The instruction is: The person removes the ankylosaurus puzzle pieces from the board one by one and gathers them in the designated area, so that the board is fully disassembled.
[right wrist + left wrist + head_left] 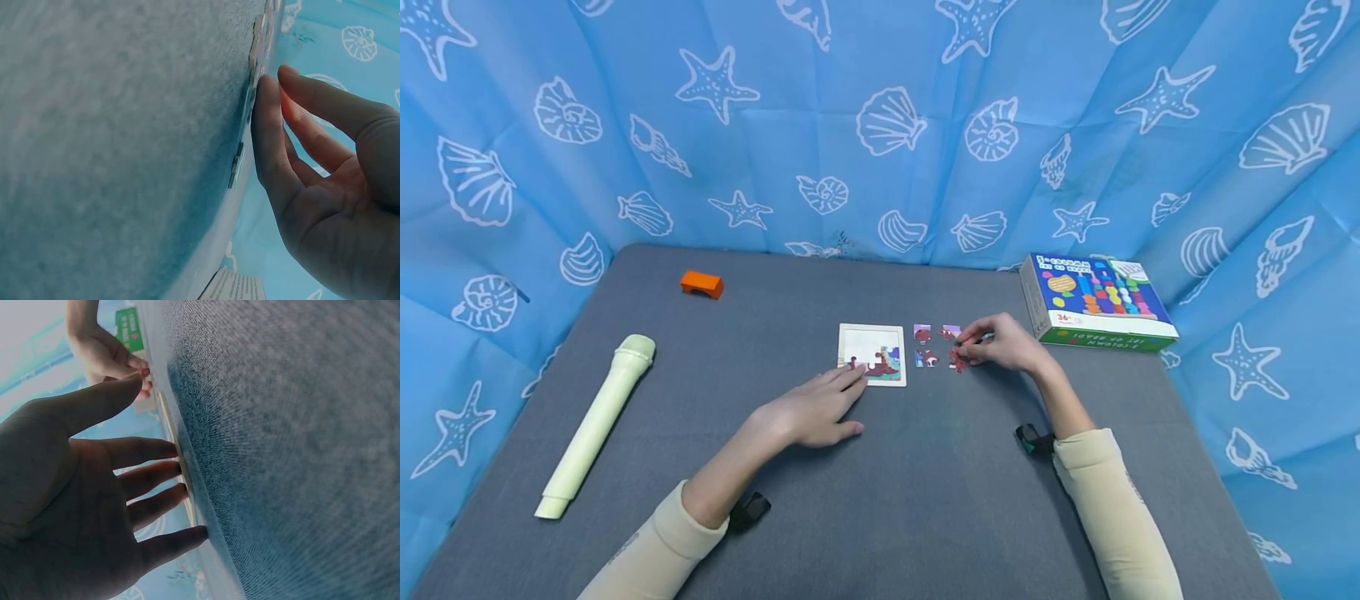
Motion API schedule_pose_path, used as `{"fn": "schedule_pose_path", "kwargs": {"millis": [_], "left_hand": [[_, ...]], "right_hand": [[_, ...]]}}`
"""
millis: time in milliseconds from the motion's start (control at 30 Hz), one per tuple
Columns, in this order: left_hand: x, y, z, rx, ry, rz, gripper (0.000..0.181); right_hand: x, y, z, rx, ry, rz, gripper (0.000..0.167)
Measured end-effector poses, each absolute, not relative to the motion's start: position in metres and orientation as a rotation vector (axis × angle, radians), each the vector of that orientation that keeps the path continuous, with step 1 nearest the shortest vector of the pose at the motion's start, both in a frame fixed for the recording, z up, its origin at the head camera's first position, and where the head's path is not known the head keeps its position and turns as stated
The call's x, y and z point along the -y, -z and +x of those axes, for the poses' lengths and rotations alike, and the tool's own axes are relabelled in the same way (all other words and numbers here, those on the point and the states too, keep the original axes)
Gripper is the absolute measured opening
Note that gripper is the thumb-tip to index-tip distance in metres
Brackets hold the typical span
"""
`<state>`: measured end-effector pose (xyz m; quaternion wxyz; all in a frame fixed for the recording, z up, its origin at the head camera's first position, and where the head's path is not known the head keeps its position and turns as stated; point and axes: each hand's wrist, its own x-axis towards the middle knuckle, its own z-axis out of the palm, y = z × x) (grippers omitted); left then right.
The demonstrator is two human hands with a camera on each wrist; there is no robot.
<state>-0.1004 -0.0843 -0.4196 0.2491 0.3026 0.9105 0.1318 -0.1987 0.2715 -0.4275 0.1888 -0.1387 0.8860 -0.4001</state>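
Note:
A square jigsaw tray (pixel 903 358) with a pale rim lies on the grey table, partly filled with picture pieces. My left hand (pixel 820 408) rests its straight fingertips on the tray's near-left edge; in the left wrist view its fingers (pixel 153 503) are spread. Loose puzzle pieces (pixel 922 333) lie to the tray's right. At their right side, my right hand (pixel 1003 343) pinches a reddish puzzle piece (pixel 957 360), low over the table. In the right wrist view the curled fingers (pixel 269 125) and thumb hide the held piece; others lie flat nearby.
An orange arch block (pixel 702 284) stands at the back left. A long pale green microphone-shaped object (pixel 597 425) lies along the left side. The bead-set box (pixel 1097 302) sits at the back right, near my right hand. A blue shell-print curtain (pixel 850 125) hangs behind the table.

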Motion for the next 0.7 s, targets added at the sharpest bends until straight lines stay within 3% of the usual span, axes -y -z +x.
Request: {"fn": "schedule_pose_path", "kwargs": {"millis": [700], "left_hand": [[0.084,0.417,-0.102,-2.5,-0.349,0.824,0.074]], "right_hand": [[-0.209,0.426,-0.2,-2.331,1.224,-0.517,0.025]]}}
